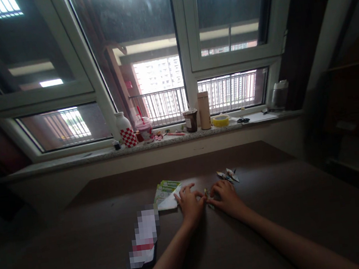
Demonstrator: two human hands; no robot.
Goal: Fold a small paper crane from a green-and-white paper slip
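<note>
Over the middle of the dark table, my left hand (191, 203) and my right hand (227, 196) meet at their fingertips. Between them is a small folded paper piece (206, 191), with yellow and green showing; both hands pinch it, and fingers cover much of it. Just beyond my right hand lie a few pointed folded paper pieces (228, 175), patterned in several colours. Beside my left hand's fingers is a small stack of green printed sheets (166, 188), with a white sheet (171, 201) partly over it.
A phone-like slab (143, 239), its face blurred out, lies left of my left forearm. On the windowsill behind the table (80, 234) stand a checkered bottle (125, 130), drink cups (191, 120), a tan flask (204, 109), yellow tape (221, 121) and scissors (243, 120).
</note>
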